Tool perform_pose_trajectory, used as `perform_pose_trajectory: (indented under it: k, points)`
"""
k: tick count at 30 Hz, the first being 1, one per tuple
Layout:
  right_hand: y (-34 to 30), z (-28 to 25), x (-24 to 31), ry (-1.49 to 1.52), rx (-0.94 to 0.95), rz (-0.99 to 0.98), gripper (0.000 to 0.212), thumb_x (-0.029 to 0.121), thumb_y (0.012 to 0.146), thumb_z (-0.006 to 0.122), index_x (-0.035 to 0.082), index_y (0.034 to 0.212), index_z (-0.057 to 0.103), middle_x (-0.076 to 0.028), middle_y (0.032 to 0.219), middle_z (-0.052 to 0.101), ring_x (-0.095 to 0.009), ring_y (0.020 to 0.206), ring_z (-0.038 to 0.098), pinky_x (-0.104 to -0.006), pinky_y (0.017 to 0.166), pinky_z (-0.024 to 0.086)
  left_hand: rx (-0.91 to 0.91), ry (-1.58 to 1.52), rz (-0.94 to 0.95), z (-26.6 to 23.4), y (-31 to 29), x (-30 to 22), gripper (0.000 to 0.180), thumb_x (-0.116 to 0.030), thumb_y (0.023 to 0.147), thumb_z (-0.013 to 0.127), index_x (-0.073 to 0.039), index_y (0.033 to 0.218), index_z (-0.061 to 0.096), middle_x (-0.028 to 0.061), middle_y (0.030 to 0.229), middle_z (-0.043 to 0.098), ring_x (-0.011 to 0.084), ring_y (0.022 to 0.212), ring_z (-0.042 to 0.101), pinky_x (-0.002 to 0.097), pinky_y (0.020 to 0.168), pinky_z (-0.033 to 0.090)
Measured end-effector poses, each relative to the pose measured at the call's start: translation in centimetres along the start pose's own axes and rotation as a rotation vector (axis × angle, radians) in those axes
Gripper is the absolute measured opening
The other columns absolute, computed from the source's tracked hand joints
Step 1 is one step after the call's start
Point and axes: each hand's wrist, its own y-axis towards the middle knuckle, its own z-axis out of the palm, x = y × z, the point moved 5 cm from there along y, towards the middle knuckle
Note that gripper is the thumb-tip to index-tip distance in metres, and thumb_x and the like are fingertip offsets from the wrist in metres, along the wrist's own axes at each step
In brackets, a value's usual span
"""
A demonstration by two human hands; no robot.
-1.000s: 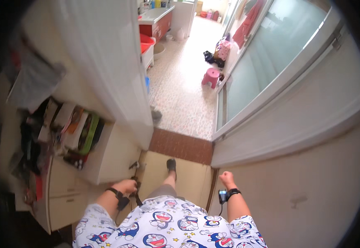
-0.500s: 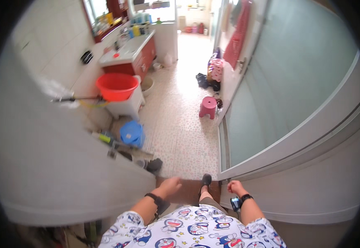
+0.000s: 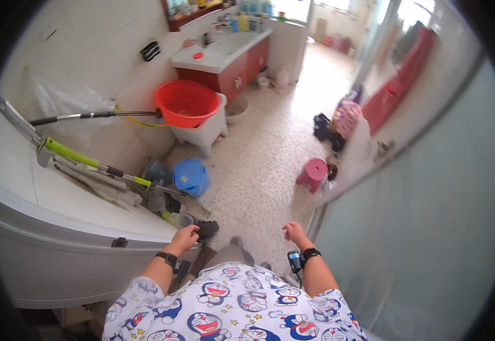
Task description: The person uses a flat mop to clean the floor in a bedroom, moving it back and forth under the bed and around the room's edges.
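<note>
My left hand (image 3: 185, 238) hangs in front of me, its fingers loosely curled with nothing seen in them. In the picture it lies beside a dark shoe (image 3: 207, 229) and a clear plastic cup (image 3: 185, 220) on the floor. My right hand (image 3: 295, 233) hangs over the tiled floor near the frosted glass door, fingers curled in and holding nothing visible. A dark band sits on each wrist, and a small device (image 3: 296, 260) shows by the right one. My feet are blurred below.
Along the left stand a blue lidded bucket (image 3: 191, 177), mops with green handles (image 3: 71, 152), and a red basin (image 3: 186, 104) on a white stool (image 3: 206, 132). Beyond is a sink cabinet (image 3: 224, 71). A pink stool (image 3: 314, 174) stands at right, near the frosted glass door (image 3: 423, 227).
I have moved forward through the doorway, and the view has turned left. The basin, bucket and pink stool appear nearer. Both hands have swung slightly; neither has taken hold of anything.
</note>
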Motion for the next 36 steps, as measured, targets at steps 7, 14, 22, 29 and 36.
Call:
perform_pose_trajectory:
  k: [7,14,22,29,36]
  points:
    - [12.5,-7.4,4.0,-0.1,-0.058,0.099,0.037,0.027,0.085,0.045,0.001,0.059,0.051,-0.008,0.048,0.051,-0.015,0.038,0.046,-0.0267,0.038,0.038,-0.168,-0.34,-0.234,4.9,16.3,9.5,0.029,-0.019,0.072,0.056,-0.002,0.095,0.057,0.0128,0.082,0.063,0.0244,0.074,0.059,0.0341,0.068,0.046]
    - [20.2,-16.5,6.2,-0.185,-0.26,0.286,0.038,0.034,0.086,0.042,0.004,0.064,0.05,-0.008,0.057,0.053,-0.016,0.047,0.051,-0.0277,0.043,0.044,-0.304,-1.114,-0.685,0.3,35.7,14.1,0.031,-0.032,0.079,0.052,-0.006,0.095,0.052,0.0067,0.066,0.05,0.0161,0.052,0.047,0.0317,0.046,0.041]
    - [26.5,-25.1,7.3,-0.099,-0.338,0.543,0.035,0.031,0.085,0.042,0.002,0.07,0.053,-0.01,0.06,0.056,-0.021,0.045,0.054,-0.0325,0.043,0.047,-0.646,-1.346,-0.886,-9.6,51.7,13.9,0.07,-0.045,0.072,0.06,-0.007,0.122,0.031,0.0112,0.113,0.037,0.025,0.1,0.041,0.0441,0.075,0.043]
    - [39.1,-31.0,8.4,-0.2,-0.149,0.712,0.026,0.019,0.079,0.044,-0.005,0.078,0.054,-0.016,0.063,0.057,-0.025,0.052,0.056,-0.0354,0.048,0.047,-0.739,-1.356,-0.876,-12.3,58.0,17.3,0.092,-0.056,0.066,0.061,-0.008,0.132,0.018,0.0137,0.133,0.021,0.0298,0.118,0.028,0.0435,0.091,0.032]
    - [59.2,-35.1,20.2,-0.437,-0.153,0.32,0.017,0.015,0.079,0.049,0.0,0.074,0.055,-0.01,0.057,0.056,-0.016,0.044,0.052,-0.026,0.039,0.04,-1.031,-1.414,-1.081,-12.6,59.8,19.7,0.059,-0.036,0.075,0.06,-0.011,0.124,0.038,0.0078,0.124,0.039,0.0274,0.111,0.038,0.0432,0.088,0.033]
